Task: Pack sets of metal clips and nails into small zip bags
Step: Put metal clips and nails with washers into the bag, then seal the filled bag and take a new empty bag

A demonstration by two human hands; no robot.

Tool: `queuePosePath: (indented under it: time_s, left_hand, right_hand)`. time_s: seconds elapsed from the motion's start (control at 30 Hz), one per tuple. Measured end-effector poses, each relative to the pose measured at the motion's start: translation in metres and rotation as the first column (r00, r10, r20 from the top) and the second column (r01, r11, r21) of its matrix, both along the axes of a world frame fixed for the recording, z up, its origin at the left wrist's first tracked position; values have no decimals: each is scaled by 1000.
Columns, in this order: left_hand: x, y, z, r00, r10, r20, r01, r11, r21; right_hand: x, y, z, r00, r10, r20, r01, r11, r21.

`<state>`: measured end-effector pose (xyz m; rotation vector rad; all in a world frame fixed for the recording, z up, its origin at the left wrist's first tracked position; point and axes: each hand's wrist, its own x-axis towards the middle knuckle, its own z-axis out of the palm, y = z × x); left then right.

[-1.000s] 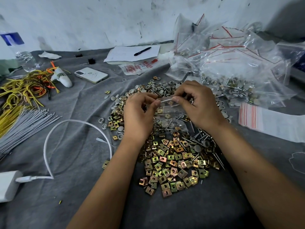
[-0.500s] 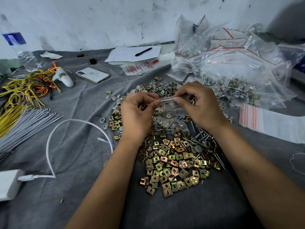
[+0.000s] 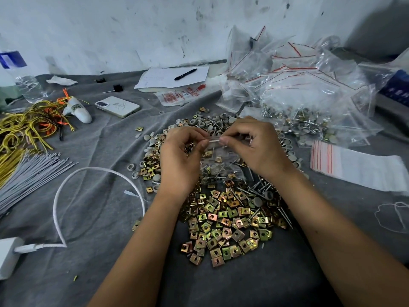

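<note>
The person holds a small zip bag (image 3: 218, 161) up over the pile of metal clips (image 3: 223, 220) on the table (image 3: 99, 218), which has a grey cloth on it. The left hand (image 3: 180, 160) pinches the top edge of the bag at its left end, with the thumb and fingers curled tight on it. The right hand (image 3: 257, 145) pinches the same top edge at its right end in the same way. Each grip is closed on the bag's strip, and neither seems to hold anything else. The bag hangs down from that strip, with its mouth up and its bottom down, toward the person. The top strip runs from left to right, and that looks like the bag's long way. Inside, a few clips and nails (image 3: 218, 171) sit near the bottom. It looks like the bag is being pressed shut. If the strip is not pushed together all the way along, a gap could stay and small parts could fall out later. A sharp nail tip could also poke through the thin plastic if the bag is squeezed hard. If one grip slips, the bag could tip and spill back into the pile. More loose nails (image 3: 262, 188) lie just to the right, under the right wrist.
</note>
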<state>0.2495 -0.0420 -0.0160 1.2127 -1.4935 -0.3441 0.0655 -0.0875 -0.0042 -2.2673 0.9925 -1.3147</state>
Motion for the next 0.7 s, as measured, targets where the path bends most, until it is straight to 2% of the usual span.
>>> queuePosePath:
  time_s: [0.1, 0.27, 0.43, 0.53, 0.6, 0.67, 0.7]
  left_hand:
    - [0, 2, 0, 1000, 15, -3, -15, 1000, 9]
    - [-14, 9, 13, 991, 12, -136, -1, 997, 82]
    - [-56, -4, 43, 989, 134, -70, -134, 991, 8]
    - [-100, -22, 62, 965, 253, 67, -242, 959, -146]
    - [-133, -36, 69, 952, 213, 219, -169, 964, -207]
    - [-168, -54, 67, 898, 89, 430, -25, 988, -153]
    - [-180, -64, 62, 844, 10, 536, 44, 995, -88]
  right_hand:
    - [-4, 0, 0, 998, -21, 62, 18, 998, 53]
    - [-10, -1, 11, 992, -59, 109, 40, 986, 162]
    - [-46, -22, 53, 988, -58, 146, 30, 982, 185]
    - [-88, -56, 73, 919, -223, 325, 143, 957, 252]
    - [-129, -77, 77, 823, -378, 424, 222, 901, 372]
    - [-175, -88, 75, 772, -519, 366, 303, 807, 507]
    - [-192, -88, 71, 785, -583, 209, 402, 737, 544]
